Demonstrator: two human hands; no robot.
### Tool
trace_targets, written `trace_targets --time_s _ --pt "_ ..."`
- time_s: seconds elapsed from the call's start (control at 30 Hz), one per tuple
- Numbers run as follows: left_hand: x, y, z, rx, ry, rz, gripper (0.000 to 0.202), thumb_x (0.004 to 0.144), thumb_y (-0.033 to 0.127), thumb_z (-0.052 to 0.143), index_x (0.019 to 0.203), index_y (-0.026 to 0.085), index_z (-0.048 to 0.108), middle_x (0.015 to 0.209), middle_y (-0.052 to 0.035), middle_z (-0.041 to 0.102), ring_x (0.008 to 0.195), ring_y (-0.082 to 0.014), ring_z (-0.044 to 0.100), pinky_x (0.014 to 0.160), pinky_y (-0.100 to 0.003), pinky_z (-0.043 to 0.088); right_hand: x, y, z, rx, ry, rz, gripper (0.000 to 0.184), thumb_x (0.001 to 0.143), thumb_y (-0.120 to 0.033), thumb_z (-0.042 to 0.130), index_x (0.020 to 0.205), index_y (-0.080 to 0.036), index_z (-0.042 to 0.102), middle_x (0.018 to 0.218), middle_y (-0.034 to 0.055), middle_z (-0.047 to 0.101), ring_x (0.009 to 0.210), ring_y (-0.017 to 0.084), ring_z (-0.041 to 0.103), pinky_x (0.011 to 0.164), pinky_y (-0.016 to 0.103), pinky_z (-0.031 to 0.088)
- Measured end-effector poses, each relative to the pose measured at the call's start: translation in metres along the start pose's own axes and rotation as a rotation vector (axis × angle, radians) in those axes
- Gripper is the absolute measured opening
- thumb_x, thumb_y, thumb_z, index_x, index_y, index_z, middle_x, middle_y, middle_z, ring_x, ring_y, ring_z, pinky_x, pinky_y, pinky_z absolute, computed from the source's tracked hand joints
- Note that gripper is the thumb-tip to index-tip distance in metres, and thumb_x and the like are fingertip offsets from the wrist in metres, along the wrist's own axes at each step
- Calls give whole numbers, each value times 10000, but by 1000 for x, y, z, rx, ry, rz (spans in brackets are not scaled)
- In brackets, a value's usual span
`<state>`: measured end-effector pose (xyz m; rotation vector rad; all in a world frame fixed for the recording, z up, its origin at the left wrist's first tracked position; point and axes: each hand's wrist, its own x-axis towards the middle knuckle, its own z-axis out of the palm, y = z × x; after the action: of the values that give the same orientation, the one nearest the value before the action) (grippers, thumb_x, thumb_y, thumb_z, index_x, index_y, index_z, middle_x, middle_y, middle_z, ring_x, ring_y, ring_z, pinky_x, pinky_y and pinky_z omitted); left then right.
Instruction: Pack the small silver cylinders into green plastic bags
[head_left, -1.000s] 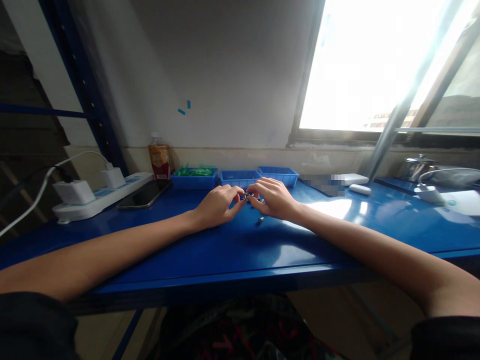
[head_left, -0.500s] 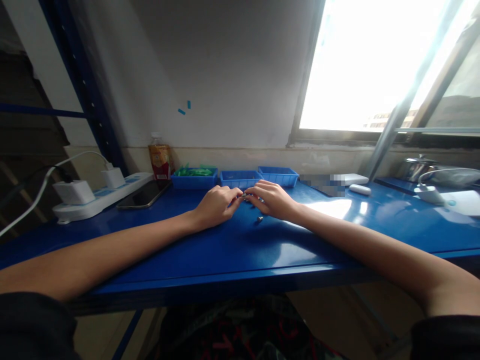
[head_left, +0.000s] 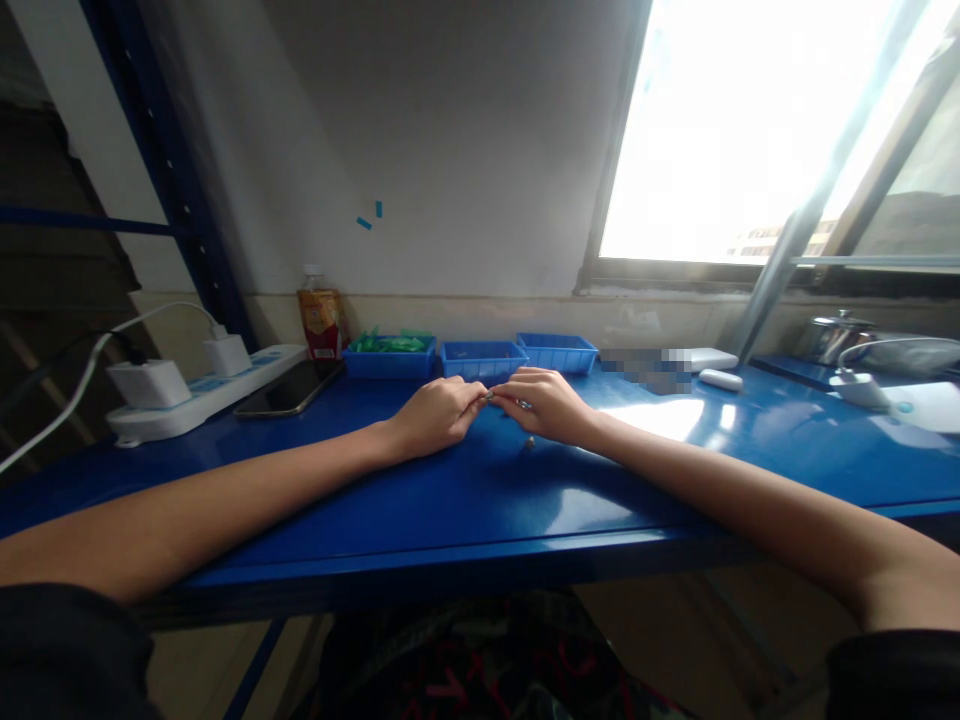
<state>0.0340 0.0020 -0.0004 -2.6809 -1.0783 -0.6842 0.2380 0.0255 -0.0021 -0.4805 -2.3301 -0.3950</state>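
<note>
My left hand [head_left: 442, 413] and my right hand [head_left: 547, 404] meet fingertip to fingertip above the blue table [head_left: 420, 510]. Between the pinched fingers of both sits a small shiny metal piece [head_left: 489, 396], too small to name more exactly. Another small metal part [head_left: 526, 405] shows by the curled fingers of my right hand; whether it is held or lies behind them I cannot tell. Just below my right hand a small silvery metal part [head_left: 529, 443] rests on the table.
Behind my hands stand a blue bin of green pieces [head_left: 390, 357], a middle blue bin [head_left: 484, 358] and a right blue bin [head_left: 556, 353]. A bottle [head_left: 324, 315], phone [head_left: 290, 389] and power strip [head_left: 206, 400] are at left; a white case [head_left: 720, 380] lies at right.
The fingers of both hands have shifted slightly around the small metal piece. The loose metal part on the table now appears a little further right and lower.
</note>
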Motion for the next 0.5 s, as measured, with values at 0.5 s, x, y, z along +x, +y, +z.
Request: trace_targets --time_s 0.5 --pt "0 -1 0 -71 -24 14 200 899 164 392 856 171 588 753 -53 612 736 -179 568 701 -271 419 -1 -3 7 172 24 201 143 847 -236 595 814 -154 708 688 29 674 614 120 594 608 218 430"
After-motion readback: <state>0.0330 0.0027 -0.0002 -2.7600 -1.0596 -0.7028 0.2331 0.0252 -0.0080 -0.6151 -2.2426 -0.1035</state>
